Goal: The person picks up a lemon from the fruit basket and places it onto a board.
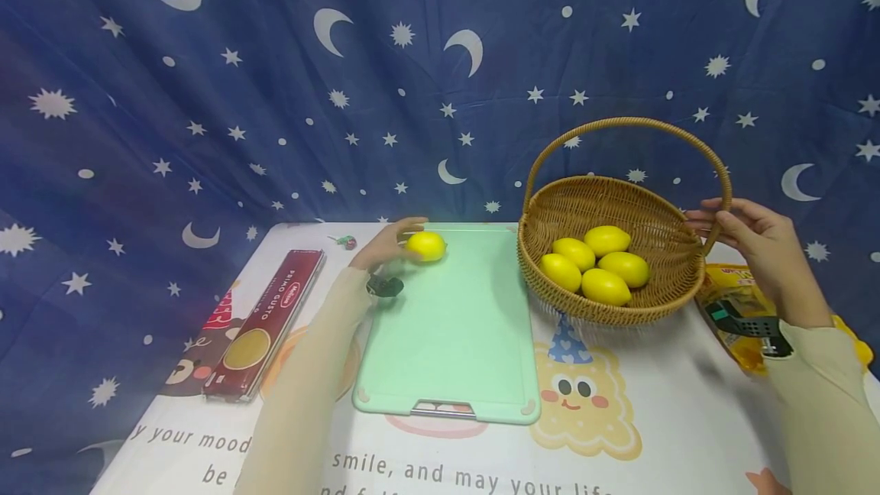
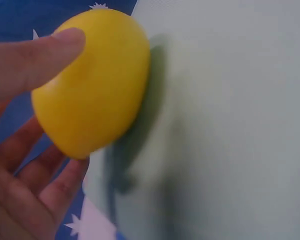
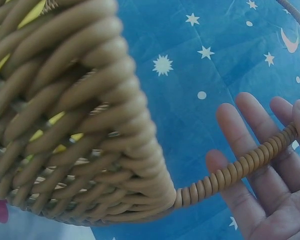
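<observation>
At the far left corner of the mint-green cutting board, my left hand holds a yellow lemon. The left wrist view shows the thumb pressed on one side of the lemon, fingers behind it, close over the board's surface. My right hand grips the handle of a brown wicker basket near its right end. Seen from the right wrist, the fingers lie behind the wrapped handle and the thumb is in front. Several lemons lie in the basket, which tilts toward me.
Left of the board lies a dark red pasta box. A small red-and-green item is behind it. A yellow package lies under my right wrist, partly hidden by the basket. A starry blue curtain hangs along the table's back edge.
</observation>
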`<move>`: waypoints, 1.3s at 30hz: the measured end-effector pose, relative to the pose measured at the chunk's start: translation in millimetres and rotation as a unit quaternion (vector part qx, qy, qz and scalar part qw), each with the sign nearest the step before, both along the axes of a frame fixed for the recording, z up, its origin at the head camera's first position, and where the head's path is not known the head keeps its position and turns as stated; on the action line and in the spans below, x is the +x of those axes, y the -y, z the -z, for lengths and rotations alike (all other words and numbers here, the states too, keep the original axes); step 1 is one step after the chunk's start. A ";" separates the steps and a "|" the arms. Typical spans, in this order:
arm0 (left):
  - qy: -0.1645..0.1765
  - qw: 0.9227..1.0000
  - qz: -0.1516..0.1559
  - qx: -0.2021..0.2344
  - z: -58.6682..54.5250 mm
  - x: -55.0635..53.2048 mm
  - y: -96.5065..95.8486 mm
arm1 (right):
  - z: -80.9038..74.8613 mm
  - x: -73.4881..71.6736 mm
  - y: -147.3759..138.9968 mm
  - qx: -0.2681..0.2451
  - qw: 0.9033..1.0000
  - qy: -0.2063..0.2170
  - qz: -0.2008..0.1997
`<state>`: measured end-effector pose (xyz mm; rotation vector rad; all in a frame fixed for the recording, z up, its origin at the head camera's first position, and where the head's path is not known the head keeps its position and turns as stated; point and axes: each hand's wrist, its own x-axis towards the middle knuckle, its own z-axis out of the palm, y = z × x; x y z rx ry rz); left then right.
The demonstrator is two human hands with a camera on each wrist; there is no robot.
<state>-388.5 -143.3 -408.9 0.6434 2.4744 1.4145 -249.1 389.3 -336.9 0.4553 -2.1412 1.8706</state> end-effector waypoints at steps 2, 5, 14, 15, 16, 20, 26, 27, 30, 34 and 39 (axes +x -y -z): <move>-0.005 1.000 0.009 0.001 -6.6 -0.9 -0.7 | -0.5 0.2 0.3 0.005 1.000 0.002 0.003; -0.017 0.999 0.028 -0.006 -22.9 -3.1 -7.1 | -1.4 0.2 0.8 0.012 1.000 0.009 0.010; -0.044 0.983 0.147 -0.102 -95.9 3.9 -68.9 | -2.2 -0.2 0.2 -0.003 1.000 0.000 -0.005; -0.046 0.978 0.162 -0.119 -103.1 6.5 -78.5 | -2.1 -0.3 0.3 -0.005 1.000 -0.003 -0.008; -0.051 0.973 0.177 -0.137 -109.5 8.9 -88.1 | -2.0 -0.4 0.1 -0.005 1.000 -0.004 -0.009; -0.061 0.948 0.238 -0.203 -130.5 17.9 -127.0 | -2.3 -0.4 0.2 -0.004 1.000 -0.006 -0.013; -0.050 0.917 0.304 -0.253 -142.7 18.2 -175.3 | -2.1 0.1 0.7 -0.009 1.000 0.006 -0.016; -0.041 0.915 0.307 -0.259 -143.4 17.3 -182.1 | -1.9 0.1 0.8 -0.009 1.000 0.008 -0.016; -0.006 0.908 0.321 -0.269 -143.2 12.7 -201.3 | -1.9 -0.2 1.0 -0.008 1.000 0.013 -0.011; 0.020 0.900 0.338 -0.276 -140.3 10.5 -224.2 | -2.6 -0.3 0.8 -0.006 1.000 0.011 -0.011; 0.046 0.894 0.360 -0.262 -130.7 12.8 -250.3 | -2.0 -0.8 0.7 -0.014 1.000 0.001 -0.022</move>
